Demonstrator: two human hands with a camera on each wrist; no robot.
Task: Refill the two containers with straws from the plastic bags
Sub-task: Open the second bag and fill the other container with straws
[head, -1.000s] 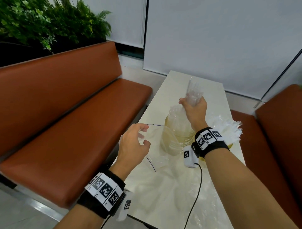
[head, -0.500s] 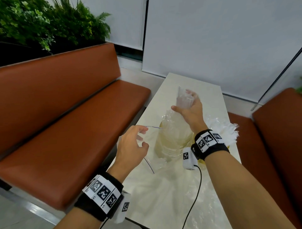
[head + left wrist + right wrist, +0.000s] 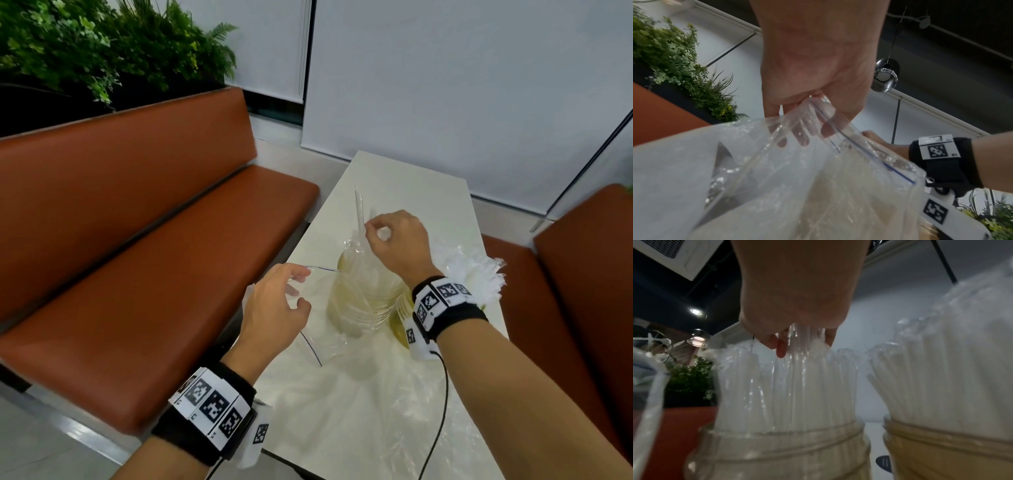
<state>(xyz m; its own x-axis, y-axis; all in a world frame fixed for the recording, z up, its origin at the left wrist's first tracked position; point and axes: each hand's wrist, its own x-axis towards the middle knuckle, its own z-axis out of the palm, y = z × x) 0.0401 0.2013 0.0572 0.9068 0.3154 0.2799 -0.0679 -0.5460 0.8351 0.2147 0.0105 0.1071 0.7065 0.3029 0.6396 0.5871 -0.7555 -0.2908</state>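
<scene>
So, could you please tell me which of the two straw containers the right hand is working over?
The left container, next to the held plastic bag: the right hand grips straws standing in it. The right container stands untouched.

Both arms fwd; left hand (image 3: 274,308) fingers curled (pinching), right hand (image 3: 397,243) raised, fist-closed.

A cream table (image 3: 404,181) stands between two rust-brown benches, one at left (image 3: 144,240) and one at right (image 3: 589,281). Green plants (image 3: 102,44) fill a dark planter behind the left bench. White roller blinds (image 3: 462,75) cover the far wall. Floor (image 3: 30,442) is pale grey. The ceiling (image 3: 941,48) is dark, with a globe pendant lamp (image 3: 887,75) and an air-conditioning vent (image 3: 672,254).
</scene>
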